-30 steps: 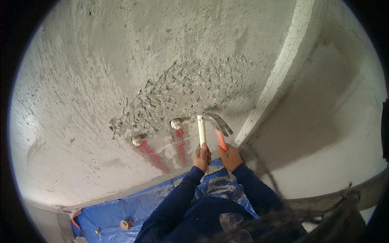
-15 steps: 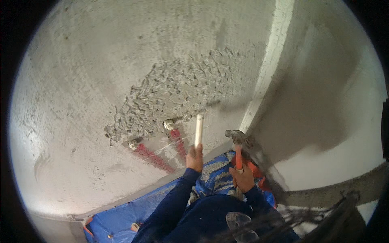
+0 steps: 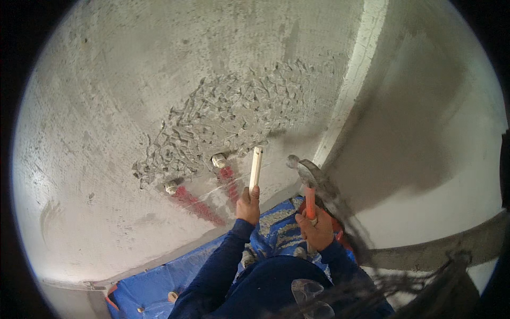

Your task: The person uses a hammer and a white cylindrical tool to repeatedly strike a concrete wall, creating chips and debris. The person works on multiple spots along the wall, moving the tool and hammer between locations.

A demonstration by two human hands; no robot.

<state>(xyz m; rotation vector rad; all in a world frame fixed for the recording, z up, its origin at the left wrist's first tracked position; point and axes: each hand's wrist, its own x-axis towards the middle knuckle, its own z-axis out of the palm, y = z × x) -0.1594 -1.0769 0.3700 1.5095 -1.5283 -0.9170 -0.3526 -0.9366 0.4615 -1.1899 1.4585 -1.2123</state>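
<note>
My left hand [image 3: 247, 206] is closed around a pale, straight chisel [image 3: 256, 169], which points up in front of the concrete wall [image 3: 106, 80]. I cannot tell whether its end touches the wall. To the right, my right hand [image 3: 315, 228] grips a claw hammer [image 3: 310, 201] by its orange handle. The hammer's metal head is raised, apart from the chisel. A patch of rough, chipped concrete [image 3: 212, 117] spreads above my left hand. Left of the chisel, two pale pipe fittings [image 3: 218, 160] stick out of the wall, with red streaks below them.
A blue sheet [image 3: 154, 287] lies along the foot of the wall, strewn with grey rubble [image 3: 276, 217]. Small round pieces [image 3: 172, 296] rest on it at the left. A pale strip [image 3: 353, 80] marks the corner, and another wall [image 3: 414, 133] stands at the right.
The hammer has shifted slightly left and up, its head a bit nearer the chisel. The chisel now leans a little more to the right. The whole view has moved slightly.
</note>
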